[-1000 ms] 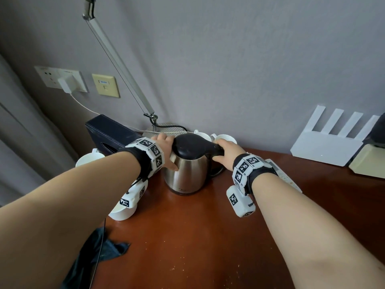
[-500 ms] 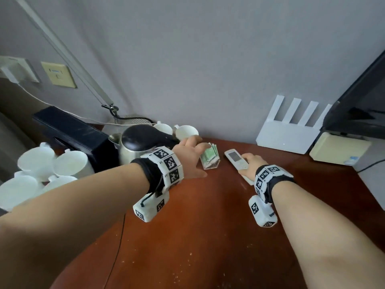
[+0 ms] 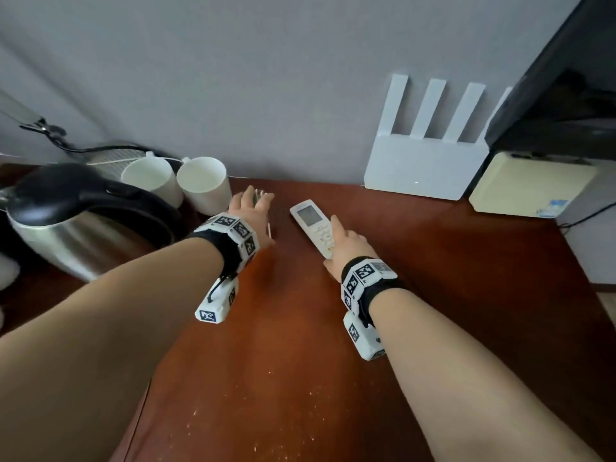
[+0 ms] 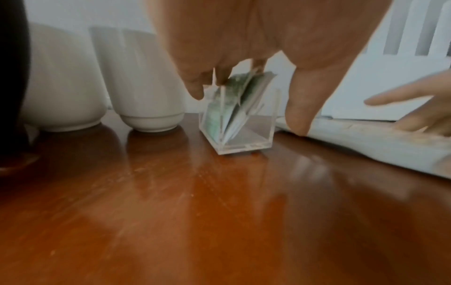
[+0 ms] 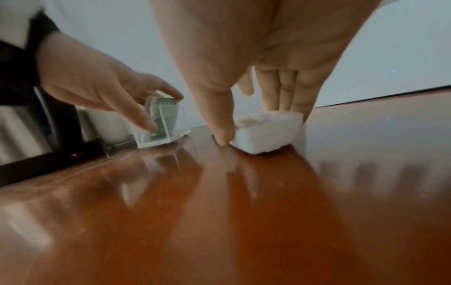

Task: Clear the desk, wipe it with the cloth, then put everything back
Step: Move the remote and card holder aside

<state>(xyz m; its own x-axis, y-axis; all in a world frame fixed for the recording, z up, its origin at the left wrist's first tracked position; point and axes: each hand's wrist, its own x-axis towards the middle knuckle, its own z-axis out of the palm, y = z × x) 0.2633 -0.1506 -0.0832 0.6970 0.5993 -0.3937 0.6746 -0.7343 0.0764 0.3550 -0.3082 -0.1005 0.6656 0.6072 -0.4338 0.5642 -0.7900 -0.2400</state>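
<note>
Head view, left hand (image 3: 250, 208): fingers pinch the clear packet holder (image 4: 238, 123) from above.
Right hand (image 3: 346, 250): clamps the remote control (image 3: 313, 225) at its near end.
Remote control: flat on the surface (image 3: 300, 345), long axis toward the wall, angled left.

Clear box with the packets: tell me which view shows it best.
Left wrist view: the clear box stands in full view, green packets inside, the left hand above it. The right wrist view shows it from the side. In the head view the hand hides most of it.

A white router (image 3: 425, 168) and a cream box (image 3: 530, 185) stand against the grey wall (image 3: 266, 78).
</note>
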